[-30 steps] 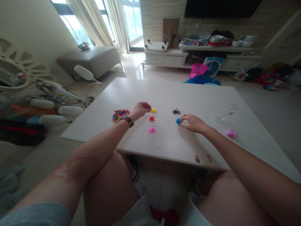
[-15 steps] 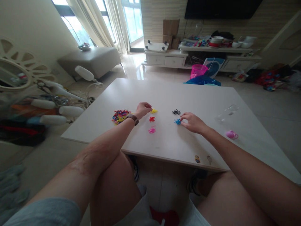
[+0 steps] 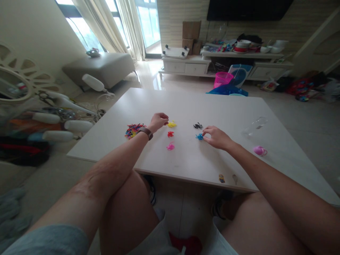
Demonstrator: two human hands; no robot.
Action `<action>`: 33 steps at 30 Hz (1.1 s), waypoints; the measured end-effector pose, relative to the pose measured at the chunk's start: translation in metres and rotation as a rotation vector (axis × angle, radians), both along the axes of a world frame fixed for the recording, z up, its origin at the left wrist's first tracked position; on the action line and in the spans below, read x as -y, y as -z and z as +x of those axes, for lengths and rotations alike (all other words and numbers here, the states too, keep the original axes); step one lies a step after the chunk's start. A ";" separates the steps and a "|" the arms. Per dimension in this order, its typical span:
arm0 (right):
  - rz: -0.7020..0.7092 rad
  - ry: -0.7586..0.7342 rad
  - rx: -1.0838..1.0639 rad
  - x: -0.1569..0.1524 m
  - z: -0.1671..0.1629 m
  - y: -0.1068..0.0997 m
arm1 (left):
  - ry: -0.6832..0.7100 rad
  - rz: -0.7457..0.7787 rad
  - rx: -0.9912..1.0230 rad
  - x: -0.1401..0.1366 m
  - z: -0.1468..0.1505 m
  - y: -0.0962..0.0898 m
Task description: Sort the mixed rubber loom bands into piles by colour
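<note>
My left hand (image 3: 158, 121), with a watch (image 3: 145, 132) at its wrist, hovers just left of a small yellow pile (image 3: 172, 124) of what look like thin rubber bands. Its fingers are bent together; anything between them is too small to make out. The thumb and finger of my right hand (image 3: 216, 136) pinch at the edge of a blue pile (image 3: 199, 136). Behind that lies a black pile (image 3: 198, 125). Red (image 3: 170, 134) and pink (image 3: 170, 146) piles lie nearer me than the yellow one. A larger mixed-colour heap (image 3: 133, 130) is partly hidden by my left wrist.
On the white table (image 3: 148, 102), a clear bottle-like container (image 3: 259, 123) and a pink object with a loop (image 3: 259, 151) lie to the right. Two stickers, one a yellow cartoon figure (image 3: 221, 178), are near the front edge. Several white lamp-like shapes (image 3: 78, 126) stand left of the table.
My left hand has drawn back slightly to the left from the yellow pile. My right hand stays by the blue pile. The whole view has shifted a little.
</note>
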State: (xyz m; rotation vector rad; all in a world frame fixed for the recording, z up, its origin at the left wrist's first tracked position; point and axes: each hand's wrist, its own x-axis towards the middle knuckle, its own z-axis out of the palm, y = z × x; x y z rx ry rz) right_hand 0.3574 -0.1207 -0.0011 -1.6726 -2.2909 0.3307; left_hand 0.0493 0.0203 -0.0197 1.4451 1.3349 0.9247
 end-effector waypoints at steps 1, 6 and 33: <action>-0.008 0.004 0.010 0.000 0.000 0.000 | 0.004 0.021 -0.032 0.000 -0.002 -0.001; -0.056 0.012 0.026 -0.001 0.002 0.006 | 0.028 0.159 -0.308 0.004 -0.017 -0.007; 0.001 -0.040 0.077 -0.005 -0.019 0.038 | -0.140 0.132 -0.507 0.016 -0.123 -0.026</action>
